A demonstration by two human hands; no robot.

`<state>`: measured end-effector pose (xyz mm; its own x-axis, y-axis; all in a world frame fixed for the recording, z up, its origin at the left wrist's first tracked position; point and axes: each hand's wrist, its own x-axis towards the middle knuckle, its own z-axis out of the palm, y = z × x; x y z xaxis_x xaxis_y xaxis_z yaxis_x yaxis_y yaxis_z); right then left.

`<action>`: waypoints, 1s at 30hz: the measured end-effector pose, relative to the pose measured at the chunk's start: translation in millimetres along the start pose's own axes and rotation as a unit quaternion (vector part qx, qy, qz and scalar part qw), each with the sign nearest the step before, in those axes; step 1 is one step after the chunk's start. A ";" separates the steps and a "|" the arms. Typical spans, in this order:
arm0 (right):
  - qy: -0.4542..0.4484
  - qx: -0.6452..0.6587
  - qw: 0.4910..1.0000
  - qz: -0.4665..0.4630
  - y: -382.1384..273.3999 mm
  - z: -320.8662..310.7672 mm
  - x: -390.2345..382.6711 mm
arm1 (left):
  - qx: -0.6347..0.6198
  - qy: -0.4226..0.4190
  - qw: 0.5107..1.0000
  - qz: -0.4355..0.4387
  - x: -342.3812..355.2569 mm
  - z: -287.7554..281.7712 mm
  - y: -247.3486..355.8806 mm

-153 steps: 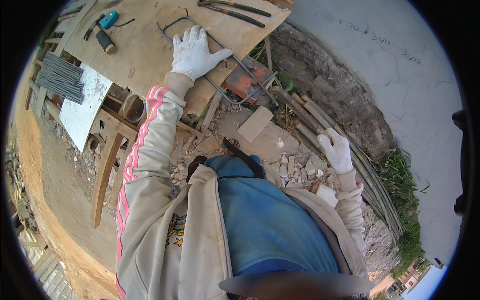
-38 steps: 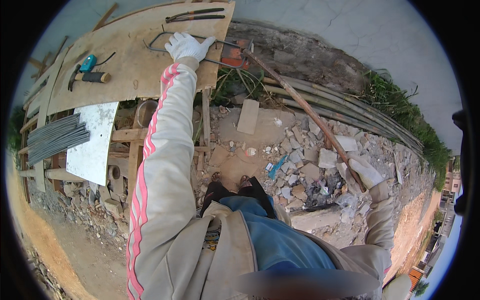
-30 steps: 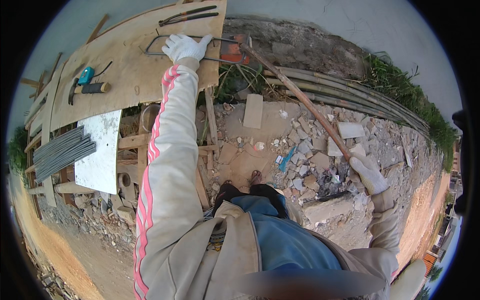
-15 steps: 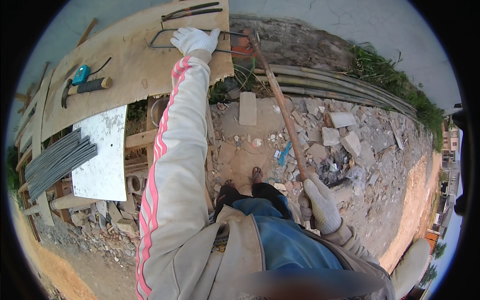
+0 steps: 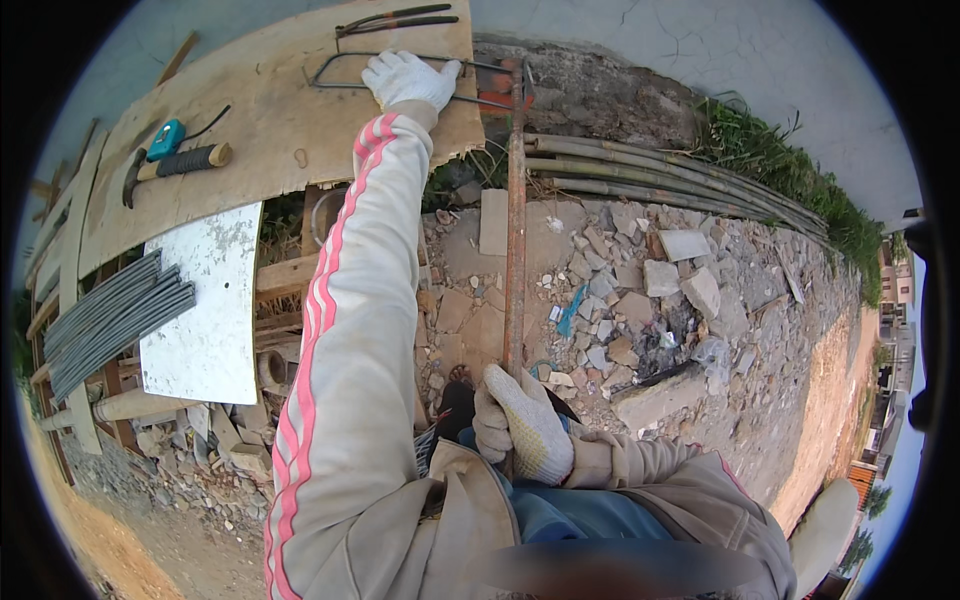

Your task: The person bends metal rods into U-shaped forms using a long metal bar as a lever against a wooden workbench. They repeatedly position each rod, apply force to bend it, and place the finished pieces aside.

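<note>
My left hand [image 5: 411, 82], in a white work glove, lies with its fingers stretched out on a bent steel rod frame [image 5: 343, 56] and presses it against the plywood board [image 5: 330, 125]. The frame forms a long narrow loop, and its far right part runs past the board's edge. My right hand [image 5: 527, 425], also gloved, is closed around the near end of a long rusty metal bar [image 5: 516, 220] close to my body. The bar's far end meets the rods beside the board's right edge, at a reddish-orange patch [image 5: 505, 102].
On the board lie a hammer [image 5: 180, 165], a teal tape measure [image 5: 166, 140] and dark-handled cutters [image 5: 400, 20]. Cut steel rods [image 5: 115, 320] rest on a white panel [image 5: 205, 320]. Bamboo poles [image 5: 680, 180] lie along the wall, and broken rubble [image 5: 640, 290] covers the ground.
My right hand has swung left and toward my body, bringing the rusty bar from a slant to nearly straight ahead. My left hand remains pressed on the rod frame.
</note>
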<state>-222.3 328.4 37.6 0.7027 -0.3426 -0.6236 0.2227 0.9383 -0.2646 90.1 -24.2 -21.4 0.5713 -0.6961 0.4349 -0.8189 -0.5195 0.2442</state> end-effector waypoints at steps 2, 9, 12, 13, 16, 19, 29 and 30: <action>-0.001 0.010 1.000 -0.022 17.0 15.0 17.8 | -0.003 -0.007 1.000 0.012 -2.2 -0.2 -0.9; 0.041 -0.082 0.996 0.001 -20.1 7.0 -16.5 | -0.023 -0.010 0.999 0.046 -1.3 -2.1 -8.8; 0.009 -0.084 0.996 0.006 -52.5 -9.9 -51.2 | -0.045 0.049 0.997 0.031 0.3 -3.7 -15.9; -0.019 -0.074 0.997 0.005 -64.4 -14.8 -62.4 | -0.060 0.067 0.996 0.015 2.6 -4.8 -18.7; -0.032 -0.093 0.995 -0.015 -90.5 -23.1 -86.2 | -0.073 0.115 0.990 -0.035 5.5 -6.9 -24.2; -0.011 -0.141 0.988 -0.059 -115.8 -34.1 -111.4 | -0.022 0.134 0.986 -0.100 -2.2 -11.3 -32.6; 0.133 -0.406 0.814 -0.395 -249.7 -146.4 -143.5 | 0.065 0.049 0.953 -0.293 -5.5 -28.7 -41.6; 0.140 -0.410 0.799 -0.418 -258.9 -157.2 -140.5 | 0.063 0.054 0.948 -0.306 -2.1 -29.0 -42.4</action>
<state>-485.0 126.2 78.1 0.3363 -0.9377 -0.0875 -0.0631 0.0702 -0.9955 121.9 13.7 -7.5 0.9226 -0.1944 0.3332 -0.3191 -0.8700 0.3759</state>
